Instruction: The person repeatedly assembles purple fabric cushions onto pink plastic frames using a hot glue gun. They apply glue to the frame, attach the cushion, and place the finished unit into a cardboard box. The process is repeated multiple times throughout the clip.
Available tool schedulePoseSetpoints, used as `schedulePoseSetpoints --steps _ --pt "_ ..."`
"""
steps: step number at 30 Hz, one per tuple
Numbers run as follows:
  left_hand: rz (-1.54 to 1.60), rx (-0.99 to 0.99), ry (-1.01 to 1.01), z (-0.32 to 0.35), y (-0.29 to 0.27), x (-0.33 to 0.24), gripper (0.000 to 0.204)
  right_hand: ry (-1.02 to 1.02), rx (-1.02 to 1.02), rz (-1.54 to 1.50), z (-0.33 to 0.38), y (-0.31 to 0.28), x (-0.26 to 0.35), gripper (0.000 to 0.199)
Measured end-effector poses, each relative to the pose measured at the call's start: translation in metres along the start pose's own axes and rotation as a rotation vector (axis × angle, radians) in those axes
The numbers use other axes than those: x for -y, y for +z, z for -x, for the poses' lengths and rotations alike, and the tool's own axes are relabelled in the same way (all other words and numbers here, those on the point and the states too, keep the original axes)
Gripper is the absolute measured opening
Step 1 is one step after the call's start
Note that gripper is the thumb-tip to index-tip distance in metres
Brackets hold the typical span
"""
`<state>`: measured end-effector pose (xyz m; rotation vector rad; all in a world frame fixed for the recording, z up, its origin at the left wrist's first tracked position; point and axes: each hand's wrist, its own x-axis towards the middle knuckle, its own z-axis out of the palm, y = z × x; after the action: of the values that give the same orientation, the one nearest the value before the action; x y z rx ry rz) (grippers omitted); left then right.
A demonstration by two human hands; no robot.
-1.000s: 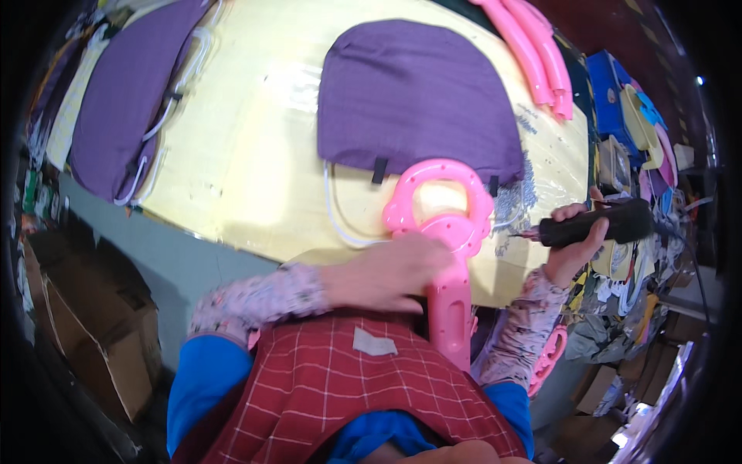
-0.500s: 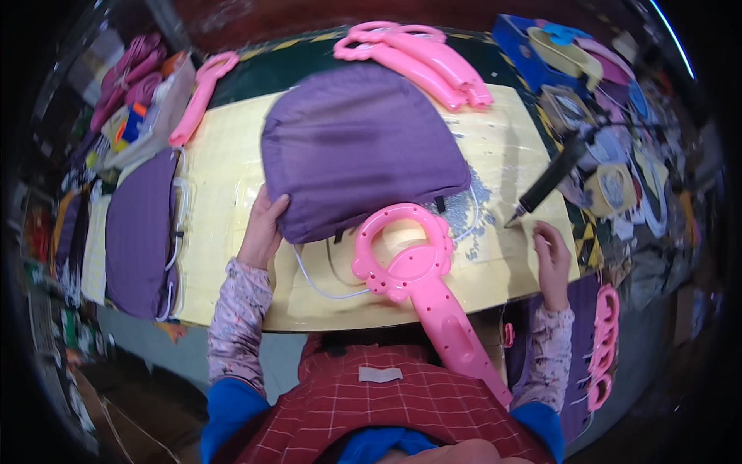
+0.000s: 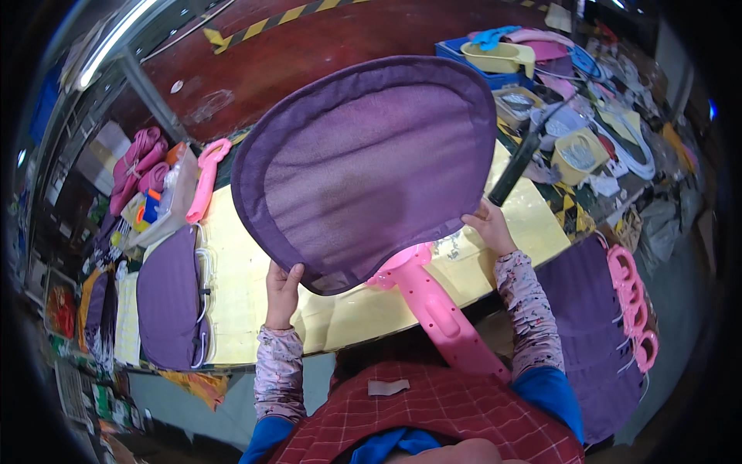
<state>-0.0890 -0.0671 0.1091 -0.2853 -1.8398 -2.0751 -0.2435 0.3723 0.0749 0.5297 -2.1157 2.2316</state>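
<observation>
A purple fabric canopy [image 3: 371, 170] is raised above the worktable, its broad face spread toward me. My left hand [image 3: 284, 292] grips its lower left edge, thumb on the cloth. At the lower right edge, my right hand [image 3: 491, 228] pinches the hem. Below the canopy, a pink plastic handle piece [image 3: 444, 313] slants from the table toward my lap; its ring end is mostly hidden behind the cloth. A black hanging screwdriver [image 3: 516, 158] stands just beyond my right hand.
The yellow-topped table [image 3: 236, 309] bears a stack of purple canopies [image 3: 170, 301] at left. Another pink handle [image 3: 205, 179] lies behind it, by a bin [image 3: 174, 193] of parts. Purple canopies with pink handles [image 3: 595, 325] hang at right. Trays and plastic parts [image 3: 576, 151] crowd the far right.
The canopy has been lifted off the table and tilted up toward me. My right hand has moved from beside the screwdriver to the canopy's edge. The view has tipped upward.
</observation>
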Motion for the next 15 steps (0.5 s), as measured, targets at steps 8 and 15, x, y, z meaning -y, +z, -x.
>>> schedulePoseSetpoints --steps 8,15 --pt "-0.529 -0.282 0.284 -0.087 0.075 -0.107 0.051 0.753 0.421 0.133 0.257 -0.032 0.085 0.074" --pt "0.145 0.167 0.227 -0.102 0.222 -0.163 0.045 -0.052 -0.796 0.324 0.423 -0.09 0.223 0.081"
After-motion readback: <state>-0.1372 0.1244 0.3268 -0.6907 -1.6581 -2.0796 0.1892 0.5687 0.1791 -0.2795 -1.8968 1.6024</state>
